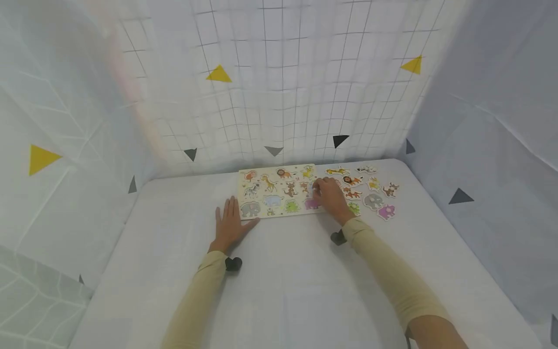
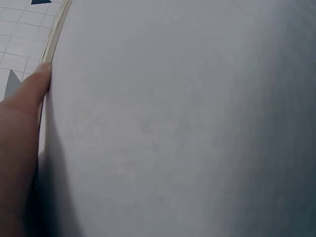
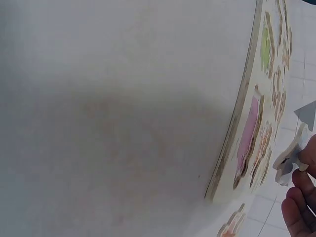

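Observation:
A wooden animal puzzle board (image 1: 279,191) lies at the back of the table, printed with a lion, giraffe, zebra, elephant, frog and other animals. My left hand (image 1: 228,225) rests at its lower left corner, fingers straight along the left side. In the left wrist view its thumb (image 2: 39,81) touches the board's edge (image 2: 55,34). Above the board's right part, my right hand (image 1: 330,196) pinches a pale blue-grey animal puzzle piece (image 3: 290,159) between thumb and fingers. That piece is tilted and lifted off the board, near the purple hippo-shaped recess (image 3: 248,133).
Loose puzzle pieces lie right of the board, among them a lion (image 1: 352,180), a grey elephant (image 1: 373,201), a purple hippo (image 1: 386,211), a kangaroo (image 1: 391,189) and a frog (image 1: 354,208) partly behind the right hand. A gridded white cloth wall (image 1: 283,97) rises behind the table.

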`<state>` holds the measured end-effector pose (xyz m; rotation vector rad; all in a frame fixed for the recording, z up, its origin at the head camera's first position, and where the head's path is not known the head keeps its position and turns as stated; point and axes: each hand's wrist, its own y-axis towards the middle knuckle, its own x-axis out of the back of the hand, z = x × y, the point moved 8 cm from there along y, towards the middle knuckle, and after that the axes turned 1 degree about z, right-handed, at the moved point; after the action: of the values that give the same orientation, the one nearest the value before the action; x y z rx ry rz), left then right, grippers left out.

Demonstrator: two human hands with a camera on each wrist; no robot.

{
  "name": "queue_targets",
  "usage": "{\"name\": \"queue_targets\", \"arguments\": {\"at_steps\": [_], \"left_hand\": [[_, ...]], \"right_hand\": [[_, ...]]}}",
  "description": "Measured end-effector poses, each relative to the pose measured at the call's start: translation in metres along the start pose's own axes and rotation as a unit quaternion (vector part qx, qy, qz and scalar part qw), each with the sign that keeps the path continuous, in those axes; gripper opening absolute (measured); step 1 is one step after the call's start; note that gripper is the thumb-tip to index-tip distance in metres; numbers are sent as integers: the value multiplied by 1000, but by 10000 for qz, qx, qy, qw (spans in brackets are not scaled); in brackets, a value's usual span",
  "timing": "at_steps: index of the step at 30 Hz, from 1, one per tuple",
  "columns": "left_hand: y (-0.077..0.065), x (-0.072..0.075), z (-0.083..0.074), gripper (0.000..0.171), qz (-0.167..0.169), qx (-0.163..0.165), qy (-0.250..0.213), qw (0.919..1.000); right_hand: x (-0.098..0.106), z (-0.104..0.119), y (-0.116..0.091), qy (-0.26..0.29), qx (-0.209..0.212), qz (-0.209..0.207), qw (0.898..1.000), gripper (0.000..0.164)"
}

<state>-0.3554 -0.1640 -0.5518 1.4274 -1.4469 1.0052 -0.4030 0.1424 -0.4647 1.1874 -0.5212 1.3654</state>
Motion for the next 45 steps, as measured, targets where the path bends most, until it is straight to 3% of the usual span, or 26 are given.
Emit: {"name": "queue_targets", "arguments": {"at_steps": [10, 21, 27, 32, 38, 45], "left_hand": [[2, -1, 3, 108, -60, 41, 126, 9999], [4, 3, 6, 108, -171, 57, 53, 9998], [9, -4, 7, 109, -188, 4, 73, 9998], [8, -12, 6, 110, -140, -5, 167, 9998], [3, -5, 2, 107, -153, 32, 111, 9998], [0, 7, 0, 105, -115, 100, 82, 9998]], "right_hand": [[-17, 31, 7, 461, 372, 162, 9981, 12], [-45, 70, 20, 301, 967, 599, 9930, 13], [-58, 85, 24, 294, 1115, 730, 9906, 14], [-73, 99, 23, 217, 1190, 1109, 9864, 15], [-83, 112, 23, 264, 1170, 1350, 9836, 17], [-94, 117, 27, -182, 1337, 1325, 9820, 17]]}}
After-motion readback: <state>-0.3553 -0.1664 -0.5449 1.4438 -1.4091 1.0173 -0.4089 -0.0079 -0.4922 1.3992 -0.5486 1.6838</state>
